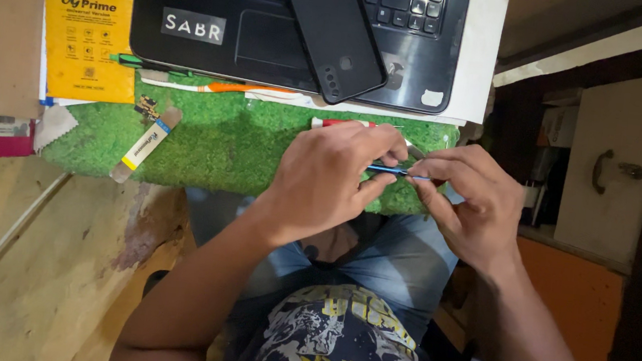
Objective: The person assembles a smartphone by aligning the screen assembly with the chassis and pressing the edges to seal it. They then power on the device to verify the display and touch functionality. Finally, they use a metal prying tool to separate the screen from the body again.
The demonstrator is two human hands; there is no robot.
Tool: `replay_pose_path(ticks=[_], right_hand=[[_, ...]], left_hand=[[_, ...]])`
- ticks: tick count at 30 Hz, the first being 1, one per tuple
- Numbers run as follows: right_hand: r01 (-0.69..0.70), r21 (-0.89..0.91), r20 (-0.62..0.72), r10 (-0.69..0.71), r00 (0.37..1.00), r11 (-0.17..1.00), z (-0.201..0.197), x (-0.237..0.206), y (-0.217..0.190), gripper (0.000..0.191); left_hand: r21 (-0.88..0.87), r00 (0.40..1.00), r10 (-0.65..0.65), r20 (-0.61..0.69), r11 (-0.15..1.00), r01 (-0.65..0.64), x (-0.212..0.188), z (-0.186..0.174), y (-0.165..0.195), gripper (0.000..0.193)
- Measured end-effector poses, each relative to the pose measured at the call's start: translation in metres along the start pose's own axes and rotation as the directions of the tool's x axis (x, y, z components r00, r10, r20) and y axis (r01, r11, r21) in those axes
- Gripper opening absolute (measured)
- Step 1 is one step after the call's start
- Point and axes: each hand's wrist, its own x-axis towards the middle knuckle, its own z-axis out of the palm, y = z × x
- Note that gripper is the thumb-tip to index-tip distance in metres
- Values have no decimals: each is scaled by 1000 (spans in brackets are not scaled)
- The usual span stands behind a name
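L hand (329,177) is curled shut, thumb and fingers pinching a thin blue flat object (391,171) held edge-on to the camera (can't tell what it is, too slim and mostly covered). R hand (464,198) meets it from the other side, fingertips closed on the same blue object's end, w/ a thin metal tip showing just above the fingers. Both hands hover over the near edge of a green artificial-grass mat (222,143), above the person's lap in blue jeans.

Just behind the L hand's knuckles lies a red-and-white pen-shaped tool (340,123) on the mat. Further left on the mat: a flat tan strip w/ a yellow band (145,144), lying diagonally, and a white-and-orange toothbrush (216,87) along the far edge. Behind the mat sits an open black laptop (218,29), and a black smartphone, back side up (332,28), rests tilted across its keyboard and palm rest. Left of the laptop, a yellow flat retail packet (88,21). Bare wooden tabletop (23,262) at lower left.
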Motion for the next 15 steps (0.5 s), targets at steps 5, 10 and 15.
replay_pose_path(ticks=[5, 10, 15], right_hand=[[0, -81, 52, 4, 999, 997, -5, 2, -6, 17], [-29, -82, 97, 36, 995, 996, -12, 8, -7, 20], [10, -162, 158, 16, 987, 987, -18, 15, -9, 18]], left_hand=[[1, 1000, 21, -7, 1000, -21, 0, 1, 0, 26], [42, 1000, 1, 1, 999, -1, 1, 2, 0, 24], [10, 999, 37, -19, 999, -37, -1, 3, 1, 25]])
